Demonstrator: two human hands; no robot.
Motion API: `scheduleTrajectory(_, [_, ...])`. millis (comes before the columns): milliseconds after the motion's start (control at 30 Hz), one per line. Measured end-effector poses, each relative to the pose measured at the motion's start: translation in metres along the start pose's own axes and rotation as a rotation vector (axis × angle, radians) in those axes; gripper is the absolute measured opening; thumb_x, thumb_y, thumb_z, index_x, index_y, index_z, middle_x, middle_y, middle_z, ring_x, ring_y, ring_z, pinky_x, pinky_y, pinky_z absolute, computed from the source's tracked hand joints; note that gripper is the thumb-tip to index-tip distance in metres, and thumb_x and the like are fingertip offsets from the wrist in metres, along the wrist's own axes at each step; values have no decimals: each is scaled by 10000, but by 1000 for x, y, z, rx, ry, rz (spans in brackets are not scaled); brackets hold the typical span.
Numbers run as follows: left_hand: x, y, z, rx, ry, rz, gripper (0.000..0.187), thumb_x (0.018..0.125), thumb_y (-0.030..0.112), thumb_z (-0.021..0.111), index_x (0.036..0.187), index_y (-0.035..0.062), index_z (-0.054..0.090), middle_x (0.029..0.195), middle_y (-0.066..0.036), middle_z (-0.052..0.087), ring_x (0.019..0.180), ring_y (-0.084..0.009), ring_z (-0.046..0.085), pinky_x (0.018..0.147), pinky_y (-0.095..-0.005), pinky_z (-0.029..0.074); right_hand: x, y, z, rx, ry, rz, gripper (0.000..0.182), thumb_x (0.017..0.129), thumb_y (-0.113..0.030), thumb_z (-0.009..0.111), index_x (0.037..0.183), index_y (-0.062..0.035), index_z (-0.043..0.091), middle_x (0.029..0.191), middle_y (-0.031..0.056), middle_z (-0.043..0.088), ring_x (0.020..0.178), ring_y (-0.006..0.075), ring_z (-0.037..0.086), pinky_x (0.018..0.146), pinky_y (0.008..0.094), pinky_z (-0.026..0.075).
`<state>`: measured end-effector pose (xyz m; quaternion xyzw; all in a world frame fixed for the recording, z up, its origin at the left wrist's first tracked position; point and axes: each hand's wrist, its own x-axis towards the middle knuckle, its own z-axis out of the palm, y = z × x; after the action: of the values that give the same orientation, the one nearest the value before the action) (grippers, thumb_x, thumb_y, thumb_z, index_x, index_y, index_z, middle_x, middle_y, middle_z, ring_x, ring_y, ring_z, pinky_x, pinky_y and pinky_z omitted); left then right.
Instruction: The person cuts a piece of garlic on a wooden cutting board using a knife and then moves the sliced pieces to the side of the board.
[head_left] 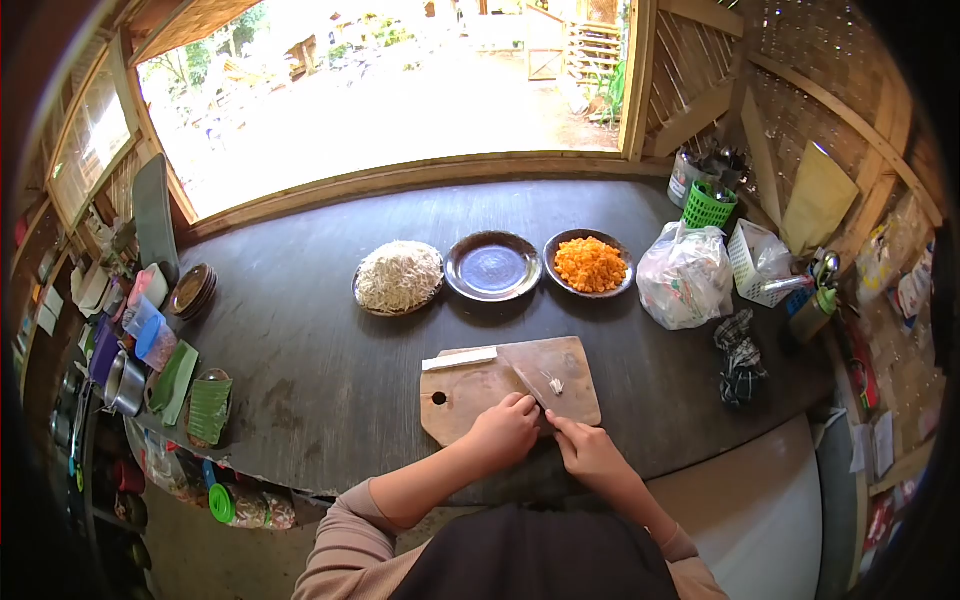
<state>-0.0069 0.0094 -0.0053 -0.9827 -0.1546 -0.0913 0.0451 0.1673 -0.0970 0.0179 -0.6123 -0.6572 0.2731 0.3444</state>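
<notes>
A wooden cutting board [480,395] with a hole at its left side lies before me. My right hand [592,455] is closed round the handle of a knife [528,383], whose blade points up and left across the board. My left hand [508,432] rests on the board just left of the blade with curled fingers; whatever it may hold is hidden. A long white strip [460,358] lies along the board's upper left edge. Right of the blade sit a few thin white slivers [555,384].
Beyond the board stand a plate of pale shreds [400,276], a bare dark plate [493,266] and a plate of orange diced pieces [590,265]. At right are a filled plastic bag [686,275], a white basket [752,262] and a dark checked cloth [738,358]. Stacked bowls [194,291] stand left.
</notes>
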Motion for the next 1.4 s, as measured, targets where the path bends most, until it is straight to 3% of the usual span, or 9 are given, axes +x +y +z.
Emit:
scheduleTrajectory(100, [0, -1, -1, 17, -24, 11, 209, 827, 237, 582, 737, 91, 701, 1021, -70, 657, 1078, -236, 536, 968, -372, 416, -1, 9, 4, -22, 34, -77, 353, 934, -59, 563, 1283, -22, 592, 1115, 239, 665, 1010, 383, 661, 881, 404, 526])
scheduleTrajectory(200, [0, 0, -3, 34, 46, 17, 210, 823, 239, 587, 719, 96, 700, 998, -64, 656, 1077, -235, 536, 966, -372, 416, -8, 10, 4, 18, 92, -141, 351, 928, -86, 575, 1277, -52, 604, 975, 251, 670, 881, 414, 660, 781, 444, 530])
scheduleTrajectory(267, [1, 3, -9, 40, -29, 4, 219, 829, 245, 594, 711, 96, 703, 991, -65, 659, 1078, -237, 535, 971, -372, 416, -14, 6, 1, 23, 92, -120, 354, 920, -83, 583, 1271, -49, 609, 967, 251, 670, 873, 411, 661, 775, 443, 531])
scheduleTrajectory(700, [0, 2, -8, 18, -76, 0, 245, 873, 263, 582, 771, 86, 717, 1038, -76, 652, 1125, -243, 517, 1000, -383, 411, -17, 1, 0, 50, 100, -111, 347, 926, -84, 576, 1269, -43, 609, 979, 257, 668, 880, 410, 661, 793, 436, 527])
scheduleTrajectory(767, [-1, 3, -3, -25, 37, -55, 233, 868, 258, 582, 780, 90, 717, 1033, -66, 652, 1114, -239, 519, 996, -372, 407, -11, 1, 1, 41, 101, -113, 342, 931, -77, 569, 1268, -43, 609, 998, 251, 669, 901, 408, 661, 804, 433, 528])
scheduleTrajectory(967, [0, 0, -1, 26, -62, 24, 214, 853, 254, 587, 775, 104, 719, 1021, -56, 654, 1104, -238, 528, 988, -373, 415, 1, 8, 5, 20, 65, -96, 350, 928, -61, 579, 1276, -40, 606, 1090, 229, 675, 1005, 376, 665, 868, 389, 530])
scheduleTrajectory(1067, [0, 0, 0, 83, -59, 37, 221, 858, 264, 588, 765, 113, 720, 1022, -59, 657, 1098, -240, 533, 986, -377, 418, -6, 9, 4, 19, 99, -138, 343, 928, -90, 578, 1267, -49, 611, 1001, 244, 673, 916, 406, 663, 801, 435, 532])
scheduleTrajectory(1400, [1, 3, -7, 50, -61, 14, 251, 888, 266, 580, 749, 107, 716, 1037, -70, 661, 1104, -244, 531, 998, -393, 414, -18, -4, -6, 65, 57, -34, 356, 921, -91, 583, 1274, -50, 611, 1014, 249, 675, 929, 401, 668, 822, 425, 531])
